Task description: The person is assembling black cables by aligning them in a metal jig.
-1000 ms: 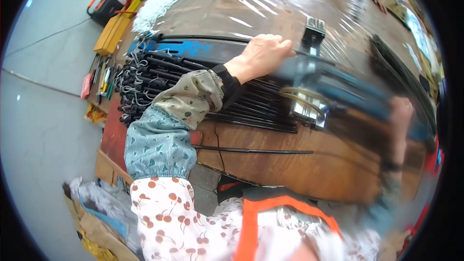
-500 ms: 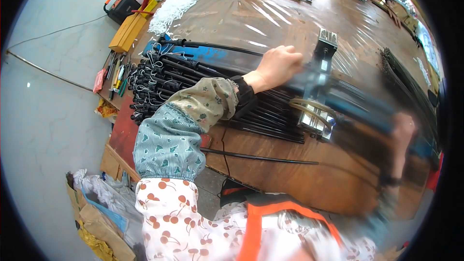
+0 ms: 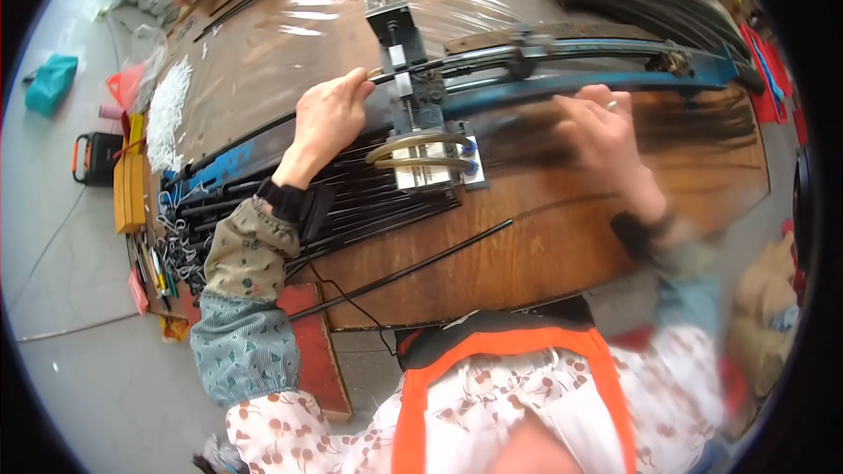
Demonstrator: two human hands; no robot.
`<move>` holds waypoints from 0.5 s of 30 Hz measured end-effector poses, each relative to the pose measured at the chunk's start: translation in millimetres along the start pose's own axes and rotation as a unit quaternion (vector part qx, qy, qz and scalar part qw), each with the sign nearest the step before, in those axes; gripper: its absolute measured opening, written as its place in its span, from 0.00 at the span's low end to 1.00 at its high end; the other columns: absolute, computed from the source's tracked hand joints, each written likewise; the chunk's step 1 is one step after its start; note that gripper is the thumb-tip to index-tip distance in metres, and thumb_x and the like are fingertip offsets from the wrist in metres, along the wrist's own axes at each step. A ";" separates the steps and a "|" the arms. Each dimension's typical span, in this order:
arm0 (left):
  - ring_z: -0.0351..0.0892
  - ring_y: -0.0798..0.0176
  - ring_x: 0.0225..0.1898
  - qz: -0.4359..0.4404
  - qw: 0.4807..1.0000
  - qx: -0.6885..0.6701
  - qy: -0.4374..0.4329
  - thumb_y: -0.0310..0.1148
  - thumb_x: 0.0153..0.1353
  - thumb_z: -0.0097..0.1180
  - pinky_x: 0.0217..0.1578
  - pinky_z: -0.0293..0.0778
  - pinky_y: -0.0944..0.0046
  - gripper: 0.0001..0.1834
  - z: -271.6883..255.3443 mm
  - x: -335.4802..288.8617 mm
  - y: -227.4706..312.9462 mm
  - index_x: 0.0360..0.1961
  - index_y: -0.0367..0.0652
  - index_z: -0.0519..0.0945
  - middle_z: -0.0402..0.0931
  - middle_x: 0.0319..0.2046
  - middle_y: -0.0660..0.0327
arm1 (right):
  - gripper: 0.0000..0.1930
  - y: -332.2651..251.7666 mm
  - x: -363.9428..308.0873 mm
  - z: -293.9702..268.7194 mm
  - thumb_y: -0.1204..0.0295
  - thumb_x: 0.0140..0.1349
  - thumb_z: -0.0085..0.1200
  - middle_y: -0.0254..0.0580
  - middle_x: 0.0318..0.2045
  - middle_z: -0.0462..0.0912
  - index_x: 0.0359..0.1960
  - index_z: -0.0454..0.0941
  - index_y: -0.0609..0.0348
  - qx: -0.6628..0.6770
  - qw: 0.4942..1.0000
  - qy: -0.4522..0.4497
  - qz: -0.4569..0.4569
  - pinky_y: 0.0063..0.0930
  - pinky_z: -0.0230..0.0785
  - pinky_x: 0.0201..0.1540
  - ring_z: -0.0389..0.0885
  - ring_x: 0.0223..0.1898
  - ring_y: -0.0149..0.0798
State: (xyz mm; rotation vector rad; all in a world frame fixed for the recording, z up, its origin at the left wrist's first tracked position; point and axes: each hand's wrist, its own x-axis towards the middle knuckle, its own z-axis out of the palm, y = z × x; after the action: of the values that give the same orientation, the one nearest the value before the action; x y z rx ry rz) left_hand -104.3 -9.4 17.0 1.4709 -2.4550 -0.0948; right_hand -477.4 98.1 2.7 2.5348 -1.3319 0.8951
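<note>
Beside metal fixture (image 3: 424,118): left grip (image 3: 329,118) pinching slim black rod (image 3: 255,134); right grip (image 3: 601,136) blurred, unclear.

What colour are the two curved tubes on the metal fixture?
The curved tubes are brownish yellow, showing best in the head view.

brown wooden workbench (image 3: 562,246), clear glossy film (image 3: 303,17) over its far part
across it stretches a blue-framed machine (image 3: 645,82); at the left, in front of it, lies a pile of black rods (image 3: 351,219) with pale cords, and nearer the front edge a single black rod (image 3: 413,264). small white pieces (image 3: 169,114) are heaped toward the left edge; a bundle of thin dark rods (image 3: 641,13) lies far right.
</note>
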 end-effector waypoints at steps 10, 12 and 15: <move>0.80 0.42 0.32 0.024 0.999 -0.014 0.022 0.36 0.68 0.52 0.31 0.72 0.45 0.10 7.5 -7.0 3.4 0.31 0.43 0.74 0.79 0.26 0.49 | 0.12 -24.3 2.8 39.8 0.76 0.57 0.62 0.42 0.30 0.81 0.43 0.80 0.60 0.197 0.978 -0.067 0.032 0.38 0.66 0.41 0.79 0.39 0.45; 0.80 0.44 0.31 0.096 0.991 -0.006 0.095 0.34 0.67 0.53 0.30 0.73 0.48 0.09 20.8 -2.5 0.2 0.29 0.44 0.74 0.79 0.25 0.52 | 0.09 -16.4 9.5 42.7 0.76 0.59 0.60 0.48 0.30 0.79 0.41 0.79 0.63 0.198 0.977 -0.066 0.051 0.42 0.69 0.40 0.79 0.38 0.50; 0.81 0.50 0.30 0.153 0.978 0.046 0.133 0.33 0.65 0.55 0.28 0.74 0.53 0.06 11.1 -4.5 -3.1 0.32 0.45 0.73 0.78 0.26 0.57 | 0.11 -22.0 21.0 38.2 0.71 0.60 0.60 0.53 0.29 0.80 0.42 0.79 0.62 0.283 0.948 -0.101 0.107 0.42 0.71 0.37 0.80 0.34 0.54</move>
State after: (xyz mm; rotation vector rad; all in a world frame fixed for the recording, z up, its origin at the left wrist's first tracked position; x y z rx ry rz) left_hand -102.6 -7.9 4.9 1.0418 -2.4524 0.2648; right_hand -434.2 81.8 -13.3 3.0131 -1.6283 1.2393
